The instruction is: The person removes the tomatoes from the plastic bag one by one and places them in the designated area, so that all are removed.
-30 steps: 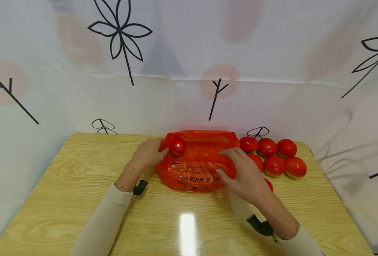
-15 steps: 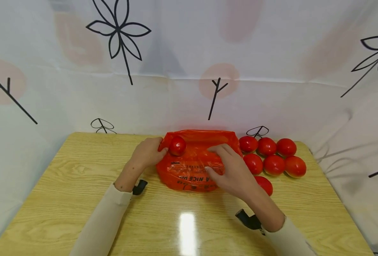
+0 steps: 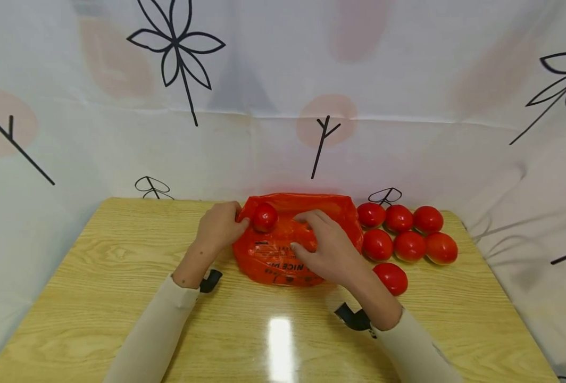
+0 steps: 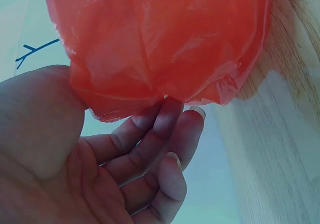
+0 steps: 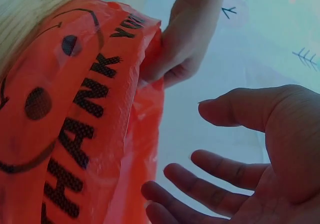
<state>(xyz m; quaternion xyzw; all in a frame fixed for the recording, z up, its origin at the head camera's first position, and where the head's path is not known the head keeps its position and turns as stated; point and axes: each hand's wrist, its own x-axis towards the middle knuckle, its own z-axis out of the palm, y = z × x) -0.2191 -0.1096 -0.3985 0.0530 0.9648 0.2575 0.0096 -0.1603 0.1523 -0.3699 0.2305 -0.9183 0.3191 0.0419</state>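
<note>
A red plastic bag (image 3: 259,266) with black printing lies on the table with its mouth spread. My left hand (image 3: 219,226) pinches its left edge; in the left wrist view the plastic (image 4: 165,43) runs from between thumb and fingers. One red tomato (image 3: 265,217) shows at the left of the mouth, beside the left thumb. My right hand (image 3: 328,247) hovers over the bag's right half, holding nothing. Its fingers (image 5: 210,196) are spread and gently bent in the right wrist view, where bold THANK YOU lettering shows on the bag.
Several red tomatoes (image 3: 409,246) sit in rows at the right, close beside the bag. A lone tomato (image 3: 390,279) lies nearer, by my right wrist. The wooden table (image 3: 134,250) meets a white patterned cloth (image 3: 264,149) at its back edge.
My right hand has moved left across the bag, uncovering the nearer tomatoes on the right. My left hand stays at the bag's left edge, and the tomato in the mouth stays put.
</note>
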